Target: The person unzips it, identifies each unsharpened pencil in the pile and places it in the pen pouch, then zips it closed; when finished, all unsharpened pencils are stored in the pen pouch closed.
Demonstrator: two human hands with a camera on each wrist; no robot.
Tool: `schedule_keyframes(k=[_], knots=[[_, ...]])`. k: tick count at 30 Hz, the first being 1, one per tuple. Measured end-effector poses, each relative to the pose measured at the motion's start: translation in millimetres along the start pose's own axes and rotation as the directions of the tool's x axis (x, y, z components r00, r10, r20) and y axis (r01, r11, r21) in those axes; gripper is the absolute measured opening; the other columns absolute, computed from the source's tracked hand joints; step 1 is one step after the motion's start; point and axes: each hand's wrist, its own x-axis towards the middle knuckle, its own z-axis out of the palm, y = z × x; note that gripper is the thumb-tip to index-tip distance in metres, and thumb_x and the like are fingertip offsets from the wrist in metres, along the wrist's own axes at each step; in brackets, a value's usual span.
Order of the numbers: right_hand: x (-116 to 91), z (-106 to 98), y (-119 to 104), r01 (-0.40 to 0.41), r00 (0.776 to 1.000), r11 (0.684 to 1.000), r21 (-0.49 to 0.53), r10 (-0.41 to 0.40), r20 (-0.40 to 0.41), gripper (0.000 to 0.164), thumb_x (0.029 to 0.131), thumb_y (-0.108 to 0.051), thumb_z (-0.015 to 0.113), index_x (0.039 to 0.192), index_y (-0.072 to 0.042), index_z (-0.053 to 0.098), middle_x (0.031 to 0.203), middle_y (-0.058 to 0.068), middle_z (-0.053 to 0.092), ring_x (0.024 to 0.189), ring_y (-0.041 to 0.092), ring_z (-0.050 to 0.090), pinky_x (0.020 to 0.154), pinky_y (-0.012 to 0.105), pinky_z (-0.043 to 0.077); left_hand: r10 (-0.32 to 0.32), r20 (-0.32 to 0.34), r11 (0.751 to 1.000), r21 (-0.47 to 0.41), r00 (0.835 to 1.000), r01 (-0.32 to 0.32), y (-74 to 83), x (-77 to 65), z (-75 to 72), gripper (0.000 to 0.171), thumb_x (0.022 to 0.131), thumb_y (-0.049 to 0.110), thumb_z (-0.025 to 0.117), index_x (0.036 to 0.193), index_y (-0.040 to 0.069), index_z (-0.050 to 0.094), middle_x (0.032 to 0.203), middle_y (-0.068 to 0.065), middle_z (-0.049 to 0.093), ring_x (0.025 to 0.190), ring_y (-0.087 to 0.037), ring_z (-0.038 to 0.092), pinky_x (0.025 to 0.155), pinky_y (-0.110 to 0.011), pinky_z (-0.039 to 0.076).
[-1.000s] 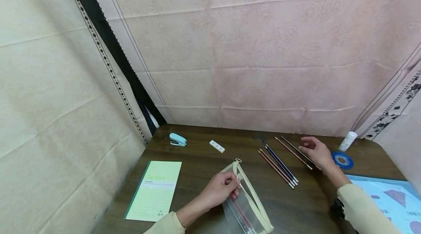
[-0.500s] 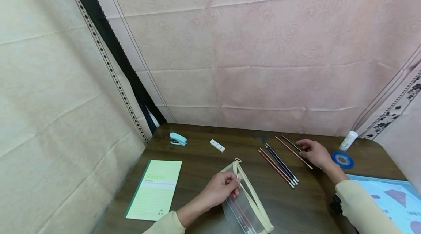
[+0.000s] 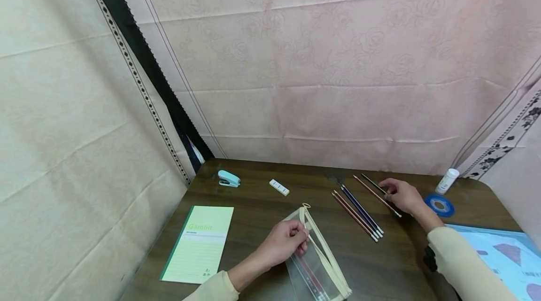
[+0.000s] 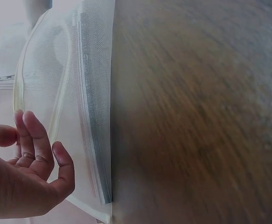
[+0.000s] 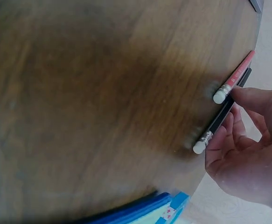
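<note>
My left hand (image 3: pixel 281 243) pinches the rim of a see-through mesh pencil pouch (image 3: pixel 334 268) with a cream zip. Its zip side gapes, and pencils (image 4: pixel 91 140) lie inside, visible through the mesh in the left wrist view. On the far right of the table, my right hand (image 3: pixel 405 196) holds a black pencil (image 5: pixel 217 122) between thumb and fingers. That pencil lies at table level beside a red pencil (image 5: pixel 234 79); both have white eraser ends. Left of them lie reddish pencils (image 3: pixel 354 215) and dark blue pencils (image 3: pixel 362 210), side by side.
A green notebook (image 3: pixel 198 244) lies at left. Behind it are a light blue stapler (image 3: pixel 229 179) and a white eraser (image 3: pixel 279 188). At right stand a glue stick (image 3: pixel 447 181), a blue tape roll (image 3: pixel 439 205) and a blue folder (image 3: pixel 498 249) with printed shapes.
My right hand has come down and slightly left onto the black pencil, its fingers closing around it. The left hand and the pouch have stayed in place.
</note>
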Motion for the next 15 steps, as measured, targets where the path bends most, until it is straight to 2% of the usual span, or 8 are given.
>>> schedule_keyframes(k=[5,15], knots=[[3.8,0.7,2.2,0.029,1.000,0.999,-0.032,-0.029,0.002,0.028,0.089,-0.009,0.062,0.117,-0.012,0.063,0.093,0.008,0.064,0.081,0.021,0.058,0.067,0.035,0.044,0.007,0.001,1.000,-0.002,1.000,-0.007,-0.4,0.4,0.1,0.024,0.097,0.026,0.056,0.085,0.007,0.064,0.069,-0.005,0.066,0.060,-0.012,0.062,0.057,-0.026,0.050],[-0.5,-1.4,-5.9,0.008,1.000,0.999,-0.049,-0.008,0.020,0.029,0.090,-0.009,0.058,0.119,-0.011,0.061,0.091,0.008,0.063,0.075,0.020,0.055,0.062,0.032,0.043,0.005,0.010,1.000,0.006,1.000,-0.005,3.2,-1.2,0.3,0.025,0.096,0.029,0.057,0.082,0.010,0.064,0.068,-0.002,0.065,0.061,-0.011,0.062,0.060,-0.026,0.052]])
